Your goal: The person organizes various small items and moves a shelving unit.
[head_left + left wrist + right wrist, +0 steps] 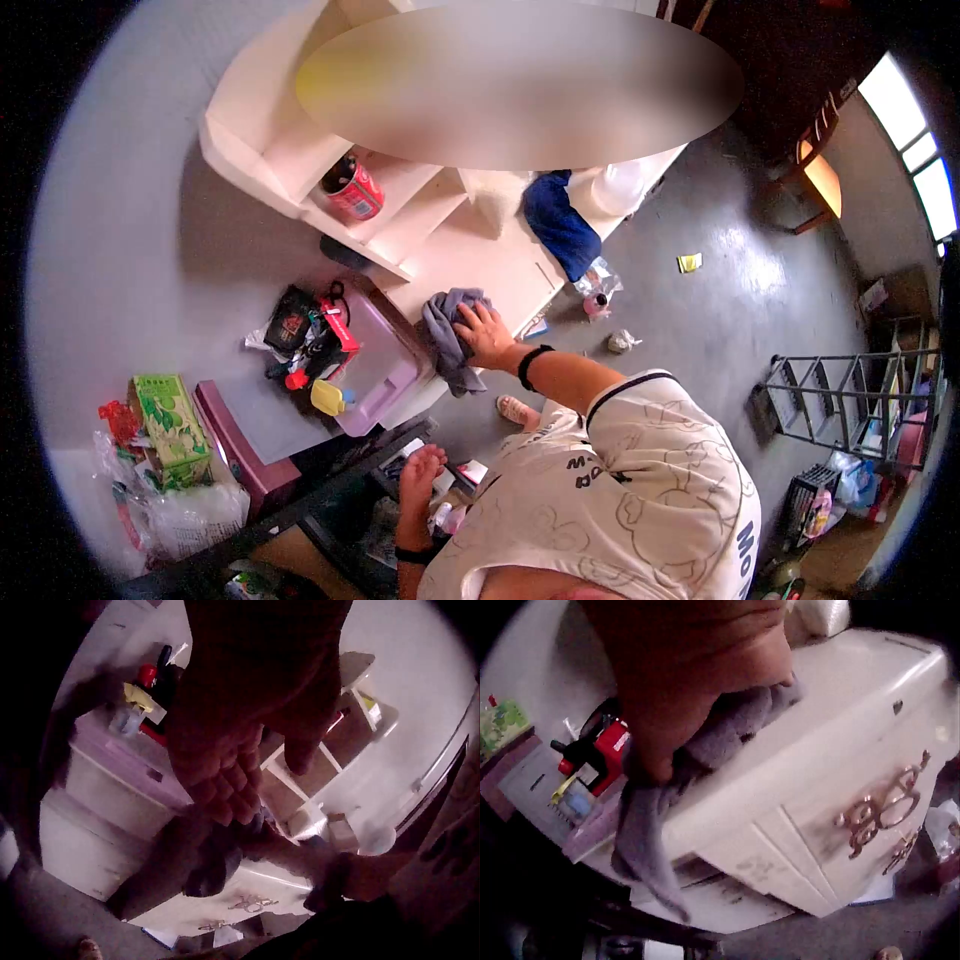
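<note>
A grey cloth lies bunched at the near corner of a white cabinet top, partly draped over the edge. My right hand rests on it with fingers spread; in the right wrist view the hand covers part of the cloth, whose end hangs down the cabinet's side. Its fingertips are hidden there. My left hand is held low in front of my body, touching nothing. The left wrist view shows that hand with loosely bent fingers and nothing in the palm.
Left of the cabinet, a purple-lidded bin holds a black bag, a red item and a yellow item. A red can stands on the shelf. Dark blue cloth hangs over the cabinet's far edge. A black rack stands at right.
</note>
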A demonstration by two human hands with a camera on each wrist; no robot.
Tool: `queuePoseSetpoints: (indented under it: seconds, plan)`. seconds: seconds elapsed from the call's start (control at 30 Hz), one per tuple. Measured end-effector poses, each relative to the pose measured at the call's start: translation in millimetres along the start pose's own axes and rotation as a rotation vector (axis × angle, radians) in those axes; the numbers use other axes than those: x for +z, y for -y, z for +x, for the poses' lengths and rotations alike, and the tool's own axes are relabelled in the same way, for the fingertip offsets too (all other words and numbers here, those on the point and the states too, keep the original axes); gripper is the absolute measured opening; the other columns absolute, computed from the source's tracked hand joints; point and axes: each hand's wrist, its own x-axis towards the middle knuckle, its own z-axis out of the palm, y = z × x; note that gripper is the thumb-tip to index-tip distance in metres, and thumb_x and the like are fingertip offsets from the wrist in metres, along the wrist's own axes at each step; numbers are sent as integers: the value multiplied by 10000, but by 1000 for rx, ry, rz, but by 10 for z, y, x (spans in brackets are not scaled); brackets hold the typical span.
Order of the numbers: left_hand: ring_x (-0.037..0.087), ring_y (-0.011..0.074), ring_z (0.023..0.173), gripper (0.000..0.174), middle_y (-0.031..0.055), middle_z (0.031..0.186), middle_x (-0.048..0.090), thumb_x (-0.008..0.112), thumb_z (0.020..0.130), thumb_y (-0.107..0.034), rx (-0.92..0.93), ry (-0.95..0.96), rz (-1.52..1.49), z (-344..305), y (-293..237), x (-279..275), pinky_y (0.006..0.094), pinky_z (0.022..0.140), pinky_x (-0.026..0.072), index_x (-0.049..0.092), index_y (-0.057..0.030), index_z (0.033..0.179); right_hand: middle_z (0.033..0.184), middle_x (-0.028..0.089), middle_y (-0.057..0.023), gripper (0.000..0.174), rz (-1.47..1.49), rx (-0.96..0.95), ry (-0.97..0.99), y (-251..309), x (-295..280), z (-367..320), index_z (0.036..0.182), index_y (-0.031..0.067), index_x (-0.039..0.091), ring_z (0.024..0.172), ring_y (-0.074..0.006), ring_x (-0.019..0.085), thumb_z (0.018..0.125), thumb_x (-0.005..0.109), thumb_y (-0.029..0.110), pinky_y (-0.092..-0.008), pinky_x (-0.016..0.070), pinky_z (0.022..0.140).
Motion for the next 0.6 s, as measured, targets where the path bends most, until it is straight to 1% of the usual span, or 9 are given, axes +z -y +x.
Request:
queuePoseSetpoints:
  seconds: [0.03,0.1,0.2,0.23,0.3,0.37,0.47,0.53,0.6]
  plan:
    - [561,158,904,297,71,1014,581,543,869,-170,19,12,19,26,-20,17,279,777,440,476,-18,1116,1249,386,-137,561,102,-18,-33,-19,29,-54,1115,127,513,1143,-364,376,604,706,251,-434,385,896]
    - [561,158,904,298,72,1014,581,544,869,-172,23,11,23,44,-134,117,278,778,440,479,-17,1114,1138,464,-132,457,152,-97,-95,-207,409,-171,1037,105,535,1023,-335,476,610,676,186,-405,447,809]
    - [560,157,906,293,74,1012,582,545,867,-169,20,-2,28,88,-169,209,273,782,438,484,-15,1110,1107,498,-153,418,338,107,-8,-299,193,-170,1009,81,538,994,-342,503,622,656,185,-414,465,790]
    - [560,156,906,288,74,1010,582,546,866,-163,12,-7,32,102,-170,226,268,785,437,488,-15,1106,1089,513,-163,441,474,261,125,-251,-296,-83,1023,66,535,993,-373,499,611,656,162,-420,454,813]
    - [561,154,906,282,74,1009,583,545,866,-156,-4,0,42,88,-282,303,265,783,438,491,-15,1104,1138,483,-188,562,689,432,84,-409,-344,176,1128,53,486,1049,-375,473,622,681,203,-401,423,878]
    - [561,152,905,277,75,1008,585,544,865,-149,-14,1,48,101,-323,337,262,782,440,494,-16,1102,1183,451,-205,734,845,199,-250,-564,-398,371,1228,38,405,1094,-351,453,614,726,283,-372,381,935]
    - [558,176,926,286,91,1034,579,502,892,-208,7,28,66,93,-261,358,305,806,445,495,-37,1120,1154,495,-207,704,629,167,-478,-808,-635,420,1213,12,444,1089,-329,464,639,718,313,-365,375,935]
    - [559,179,929,291,89,1036,579,503,891,-209,21,25,44,88,-209,356,307,809,445,494,-36,1123,969,588,-147,302,180,453,-240,-950,-811,340,992,51,565,917,-298,570,727,604,191,-395,462,783]
    - [561,164,913,276,85,1033,580,521,879,-164,-8,-4,7,64,-121,332,284,786,453,492,-24,1116,898,607,-150,156,8,498,-23,-1110,-656,209,892,30,562,809,-282,616,783,493,117,-373,507,654]
